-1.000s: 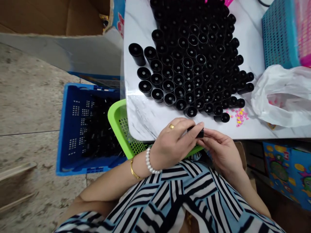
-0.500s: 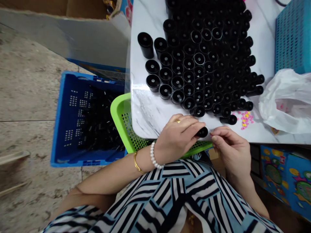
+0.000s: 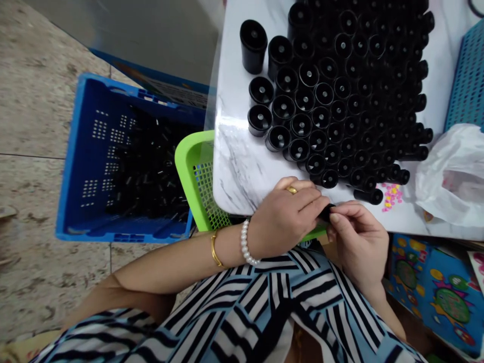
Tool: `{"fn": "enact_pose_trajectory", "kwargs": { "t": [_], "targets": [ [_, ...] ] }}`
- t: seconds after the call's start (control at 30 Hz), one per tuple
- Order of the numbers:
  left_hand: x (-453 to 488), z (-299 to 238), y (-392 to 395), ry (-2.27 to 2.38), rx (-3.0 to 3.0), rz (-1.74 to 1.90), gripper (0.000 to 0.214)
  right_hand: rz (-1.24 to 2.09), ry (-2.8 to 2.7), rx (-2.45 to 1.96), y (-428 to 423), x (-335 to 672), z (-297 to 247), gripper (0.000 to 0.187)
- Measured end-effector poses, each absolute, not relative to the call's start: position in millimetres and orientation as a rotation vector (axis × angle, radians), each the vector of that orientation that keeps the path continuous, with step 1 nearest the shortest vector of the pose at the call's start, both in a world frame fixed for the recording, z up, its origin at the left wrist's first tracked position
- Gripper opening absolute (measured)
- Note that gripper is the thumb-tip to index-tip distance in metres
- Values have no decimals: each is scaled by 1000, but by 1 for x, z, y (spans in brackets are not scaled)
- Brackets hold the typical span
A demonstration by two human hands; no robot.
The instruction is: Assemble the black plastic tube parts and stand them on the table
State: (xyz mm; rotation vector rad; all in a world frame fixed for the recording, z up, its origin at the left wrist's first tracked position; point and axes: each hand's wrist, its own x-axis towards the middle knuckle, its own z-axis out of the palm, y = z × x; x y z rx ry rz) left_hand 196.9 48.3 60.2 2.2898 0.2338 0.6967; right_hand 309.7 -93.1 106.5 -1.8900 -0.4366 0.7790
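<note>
My left hand [image 3: 293, 214] is wrapped round a small black plastic tube [image 3: 325, 213] at the table's front edge. Only the right end of this tube shows; my fingers cover the rest. At that open end is my right hand [image 3: 355, 227], thumb and forefinger pinched together against the tube. Whatever the pinch holds is hidden. Just beyond my hands, many similar black tubes [image 3: 301, 125] stand upright in a tight cluster, open ends up. One black tube [image 3: 368, 196] lies on its side near my right hand. Tiny pink and yellow pieces [image 3: 392, 195] are scattered beside it.
A crumpled white plastic bag [image 3: 431, 181] and a teal basket [image 3: 467, 75] stand at the right. Under the left table edge is a green basket [image 3: 185, 166]. A blue crate [image 3: 70, 166] of black pieces sits on the floor beside a large box [image 3: 159, 40].
My right fingertips have moved left to meet the tube's open end. The tube has turned, so its opening no longer faces up at me. The whole view has shifted slightly.
</note>
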Motion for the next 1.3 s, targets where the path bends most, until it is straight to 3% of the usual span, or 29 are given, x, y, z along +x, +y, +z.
{"fn": "enact_pose_trajectory", "kwargs": {
  "t": [0.2, 0.67, 0.93, 1.3],
  "targets": [
    [197, 61, 49, 248, 2289, 710, 17, 1012, -185, -1680, -84, 312, 107, 24],
    [197, 59, 48, 248, 2331, 670, 20, 1075, -317, -1973, -83, 316, 122, 16],
    [198, 58, 47, 241, 2336, 673, 20, 1158, -166, -1656, -83, 321, 109, 15],
    [196, 58, 48, 246, 2308, 697, 16, 1056, -185, -1689, -86, 318, 109, 9]
  ]
}}
